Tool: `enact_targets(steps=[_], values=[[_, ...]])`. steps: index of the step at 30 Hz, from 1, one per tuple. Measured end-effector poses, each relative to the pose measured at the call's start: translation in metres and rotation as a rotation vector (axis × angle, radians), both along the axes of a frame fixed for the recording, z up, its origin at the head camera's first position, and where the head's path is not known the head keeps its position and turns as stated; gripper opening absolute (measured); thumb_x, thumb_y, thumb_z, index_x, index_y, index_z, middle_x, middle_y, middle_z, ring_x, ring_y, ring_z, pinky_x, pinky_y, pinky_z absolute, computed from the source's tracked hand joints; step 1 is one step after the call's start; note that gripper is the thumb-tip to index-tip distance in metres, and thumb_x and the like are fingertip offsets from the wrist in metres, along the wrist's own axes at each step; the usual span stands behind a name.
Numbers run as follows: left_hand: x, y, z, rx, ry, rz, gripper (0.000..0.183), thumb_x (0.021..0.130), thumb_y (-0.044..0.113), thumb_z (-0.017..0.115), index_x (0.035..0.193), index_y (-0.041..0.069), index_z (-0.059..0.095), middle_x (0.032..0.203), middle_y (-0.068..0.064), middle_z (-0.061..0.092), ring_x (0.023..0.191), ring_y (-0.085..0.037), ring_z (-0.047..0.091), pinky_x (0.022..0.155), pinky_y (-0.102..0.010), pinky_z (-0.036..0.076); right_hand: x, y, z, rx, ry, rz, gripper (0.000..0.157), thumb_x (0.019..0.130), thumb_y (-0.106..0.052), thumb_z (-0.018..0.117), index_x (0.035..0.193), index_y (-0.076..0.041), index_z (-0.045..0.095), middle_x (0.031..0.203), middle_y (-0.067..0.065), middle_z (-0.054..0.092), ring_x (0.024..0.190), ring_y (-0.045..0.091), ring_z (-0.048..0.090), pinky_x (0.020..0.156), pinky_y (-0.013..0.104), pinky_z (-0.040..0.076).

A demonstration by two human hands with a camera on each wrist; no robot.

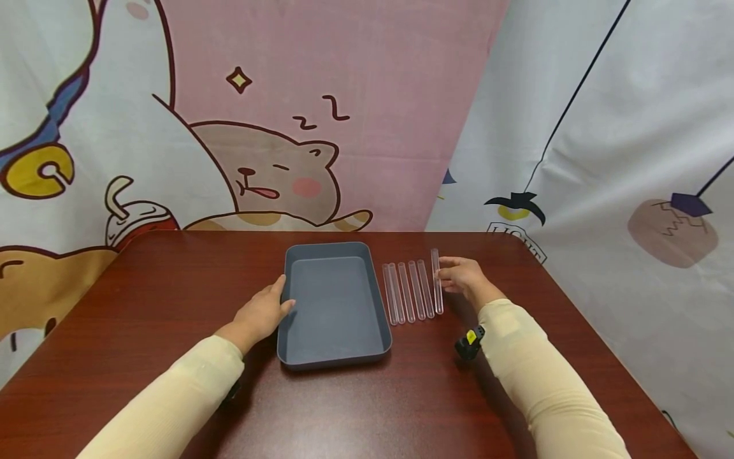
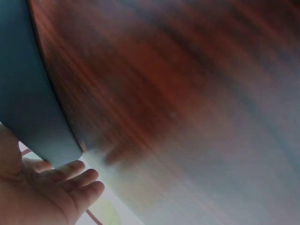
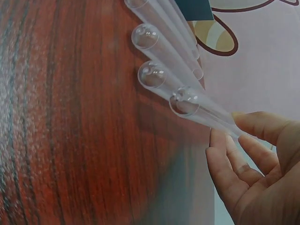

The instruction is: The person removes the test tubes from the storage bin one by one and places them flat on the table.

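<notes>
A grey rectangular tray point(image 1: 332, 312) lies on the table with nothing in it. My left hand point(image 1: 260, 313) rests at its left side, the thumb over the rim and the other fingers extended along the outer wall; the left wrist view shows the fingers point(image 2: 70, 180) straight by the tray's wall. Right of the tray several clear test tubes point(image 1: 407, 293) lie side by side. With thumb and fingertips my right hand point(image 1: 463, 278) pinches the rightmost test tube point(image 1: 436, 284), whose rounded end faces the camera in the right wrist view point(image 3: 185, 103).
The brown wooden table point(image 1: 344, 414) carries the tray and tubes. A black device with a yellow mark point(image 1: 470, 341) sits under the right wrist. Behind the table hangs a printed cloth point(image 1: 390, 95) with cartoon animals.
</notes>
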State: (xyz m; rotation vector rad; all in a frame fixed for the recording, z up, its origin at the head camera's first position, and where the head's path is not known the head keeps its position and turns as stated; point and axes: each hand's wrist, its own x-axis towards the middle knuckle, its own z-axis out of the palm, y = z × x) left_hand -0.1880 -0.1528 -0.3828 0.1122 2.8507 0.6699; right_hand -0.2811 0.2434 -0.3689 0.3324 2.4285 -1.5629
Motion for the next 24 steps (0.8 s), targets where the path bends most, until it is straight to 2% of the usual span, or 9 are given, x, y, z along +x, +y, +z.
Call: enact_targets(steps=[6,14,19,24], values=[[0.0005,0.0003,-0.0002,-0.002,0.008,-0.003,0.070,0.102,0.030,0.047,0.153,-0.003,0.012,0.152,-0.029,0.027,0.139,-0.045,0.028,0.110,-0.057,0.028,-0.0022,0.0007,-0.0016,0.007,-0.021,0.013,0.053,0.093,-0.006,0.061,0.143,-0.003,0.045,0.101,0.006,0.067,0.087,0.018,0.064,0.076,0.032,0.055],[0.0008,0.0001,-0.0011,-0.006,0.011,-0.006,0.070,0.103,0.030,0.046,0.153,-0.003,0.011,0.152,-0.030,0.027,0.139,-0.046,0.028,0.110,-0.058,0.028,0.0002,-0.0017,0.0003,0.045,-0.029,0.020,0.053,0.093,-0.006,0.061,0.143,-0.001,0.044,0.112,0.015,0.065,0.093,0.022,0.064,0.085,0.039,0.054],[0.0002,0.0001,-0.0017,-0.009,0.010,-0.007,0.070,0.103,0.030,0.046,0.153,-0.003,0.011,0.152,-0.030,0.027,0.139,-0.046,0.027,0.110,-0.058,0.028,0.0000,-0.0015,-0.0012,0.051,-0.037,0.029,0.052,0.091,-0.004,0.063,0.140,0.001,0.047,0.116,0.019,0.062,0.093,0.023,0.063,0.085,0.040,0.053],[-0.0004,-0.0002,-0.0018,-0.008,0.008,-0.002,0.070,0.103,0.030,0.046,0.153,-0.002,0.011,0.152,-0.029,0.027,0.139,-0.045,0.028,0.110,-0.058,0.028,-0.0017,0.0007,-0.0024,0.048,-0.045,0.048,0.053,0.089,-0.004,0.066,0.138,0.002,0.048,0.112,0.018,0.062,0.089,0.023,0.062,0.083,0.040,0.054]])
